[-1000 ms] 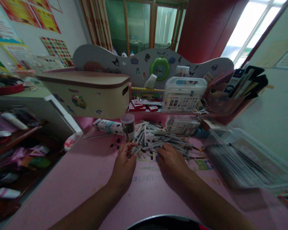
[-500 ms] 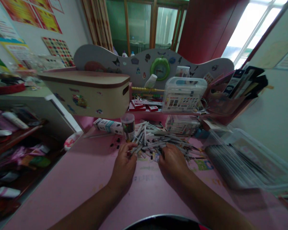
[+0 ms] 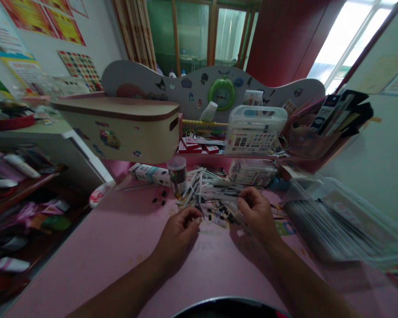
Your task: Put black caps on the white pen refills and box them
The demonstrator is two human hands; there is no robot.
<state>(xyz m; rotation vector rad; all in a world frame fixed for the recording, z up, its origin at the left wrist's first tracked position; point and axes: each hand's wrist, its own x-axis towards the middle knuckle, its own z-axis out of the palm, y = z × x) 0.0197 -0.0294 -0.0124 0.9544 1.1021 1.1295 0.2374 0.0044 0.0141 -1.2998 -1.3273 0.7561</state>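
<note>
A loose heap of slim white and grey pen-like sticks (image 3: pixel 215 191) lies on the pink desk, with small black caps and short pale pieces (image 3: pixel 220 212) along its near edge. My left hand (image 3: pixel 181 229) is at the near left edge of the heap, thumb and forefinger pinched together. A thin dark tip shows by those fingers, too small to name. My right hand (image 3: pixel 258 214) is raised over the right side of the heap, its fingers curled in a pinch. Blurred pale sticks lie beneath it, and whatever it grips is hidden.
Behind the heap stand a clear cup (image 3: pixel 177 173) and a long white box (image 3: pixel 149 174). A clear plastic bin (image 3: pixel 378 238) with dark sticks is at the right. Above, the shelf holds a lidded cream box (image 3: pixel 129 137) and a clear carry case (image 3: pixel 256 132).
My left hand has shifted right and slightly toward me. My right hand has moved right and lifted off the heap, uncovering the black caps and short pieces.
</note>
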